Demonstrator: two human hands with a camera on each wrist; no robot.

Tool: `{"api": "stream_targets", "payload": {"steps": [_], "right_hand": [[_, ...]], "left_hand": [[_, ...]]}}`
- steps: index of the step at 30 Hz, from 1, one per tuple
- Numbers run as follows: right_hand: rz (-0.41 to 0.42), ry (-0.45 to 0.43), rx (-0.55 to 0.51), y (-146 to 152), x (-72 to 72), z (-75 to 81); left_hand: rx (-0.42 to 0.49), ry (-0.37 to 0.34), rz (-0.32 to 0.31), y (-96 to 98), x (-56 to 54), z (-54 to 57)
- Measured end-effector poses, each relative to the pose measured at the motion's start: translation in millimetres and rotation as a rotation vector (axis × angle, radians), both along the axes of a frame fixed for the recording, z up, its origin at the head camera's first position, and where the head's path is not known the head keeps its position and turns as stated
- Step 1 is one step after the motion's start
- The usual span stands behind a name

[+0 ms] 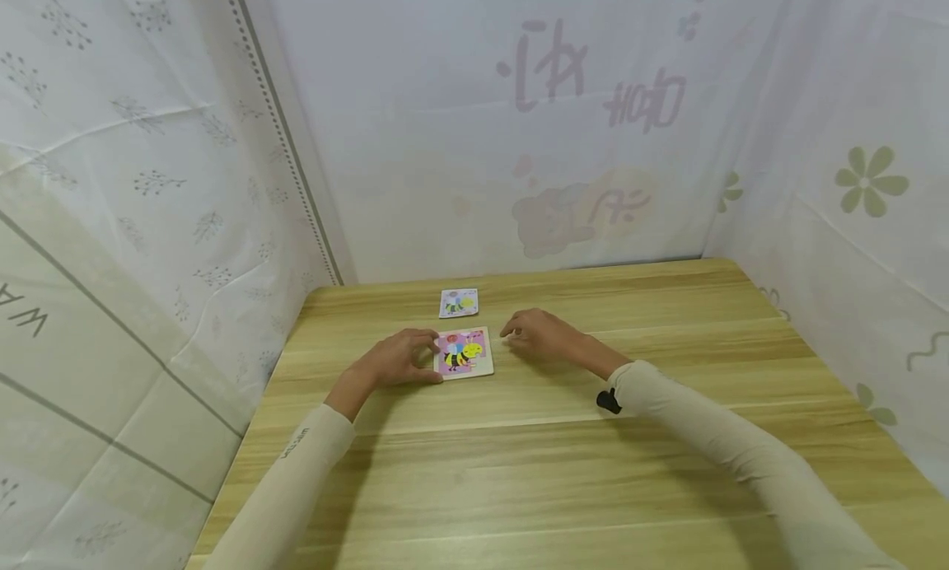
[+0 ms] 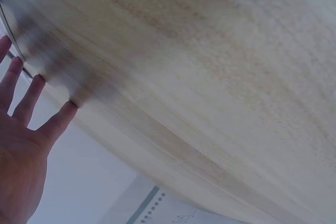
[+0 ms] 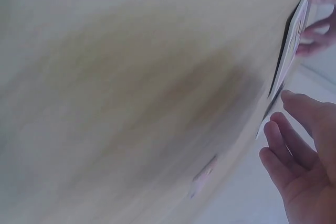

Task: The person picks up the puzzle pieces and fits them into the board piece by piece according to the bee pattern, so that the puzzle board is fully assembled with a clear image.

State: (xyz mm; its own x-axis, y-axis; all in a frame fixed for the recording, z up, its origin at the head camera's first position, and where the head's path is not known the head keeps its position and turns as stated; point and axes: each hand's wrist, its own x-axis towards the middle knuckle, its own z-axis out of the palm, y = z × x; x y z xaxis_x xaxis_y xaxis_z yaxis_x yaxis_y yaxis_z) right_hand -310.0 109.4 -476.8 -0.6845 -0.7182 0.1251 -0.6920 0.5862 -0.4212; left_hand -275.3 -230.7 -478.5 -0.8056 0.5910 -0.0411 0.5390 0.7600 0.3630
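A square bee puzzle (image 1: pixel 463 356) with a pale wooden frame lies flat on the table, showing a yellow and black striped bee on pink. Its lower right part looks pale and bare. My left hand (image 1: pixel 404 357) holds the puzzle by its left side, thumb at the near corner and fingers at the far one. In the left wrist view the fingers of that left hand (image 2: pixel 31 124) are spread. Just right of the puzzle, apart from it, my right hand (image 1: pixel 544 335) hovers with loosely bent fingers. Nothing shows between thumb and fingers of the right hand (image 3: pixel 302 153).
Behind the puzzle lies a small card (image 1: pixel 459 302) with a similar bee picture. The wood-grain table (image 1: pixel 519 479) reaches back to a printed white curtain (image 1: pixel 445 142), with more curtain at both sides. A black band piece (image 1: pixel 609 401) sits at the right wrist.
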Motion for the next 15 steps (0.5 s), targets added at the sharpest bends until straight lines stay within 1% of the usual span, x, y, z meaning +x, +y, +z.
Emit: {"api": "stream_targets", "payload": {"steps": [7, 15], "right_hand": [[-0.05, 0.032, 0.003, 25.1, -10.6, 1.1], [-0.053, 0.089, 0.036, 46.5, -19.2, -5.2]], "left_hand": [[-0.001, -0.007, 0.01, -0.6, -0.5, -1.6], [-0.007, -0.013, 0.018, -0.6, -0.7, -1.1]]}}
